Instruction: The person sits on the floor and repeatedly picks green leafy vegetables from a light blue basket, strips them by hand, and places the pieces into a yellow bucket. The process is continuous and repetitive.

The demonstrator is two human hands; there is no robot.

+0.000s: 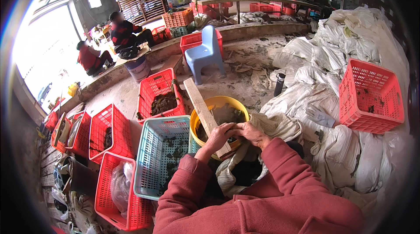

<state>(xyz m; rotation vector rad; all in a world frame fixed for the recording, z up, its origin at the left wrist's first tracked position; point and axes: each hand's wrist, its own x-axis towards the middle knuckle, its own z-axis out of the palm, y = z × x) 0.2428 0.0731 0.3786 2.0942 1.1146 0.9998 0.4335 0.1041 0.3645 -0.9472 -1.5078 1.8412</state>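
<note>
Meeting over the yellow basin point(217, 101), both hands point(238, 134) hide their work

— What carries it all? The concrete floor point(245, 85); dusty, littered with scraps; it runs out from the hands to a low raised ledge point(262, 30) on the far side.

— And what sits on it near the grip? A yellow bucket point(218, 101) directly under the hands; a pale blue crate point(159, 155) touching it on the left; a red crate of dark matter point(159, 96) just beyond that; more red crates point(107, 135) further left.

— To the right? Heaped white sacks point(350, 50); a red crate point(372, 96) rests on them, well apart from the hands; a dark bottle point(279, 84) stands beside the sacks.

— Beyond the bucket? A light blue plastic chair point(205, 54); behind it another red crate point(194, 40).
</note>
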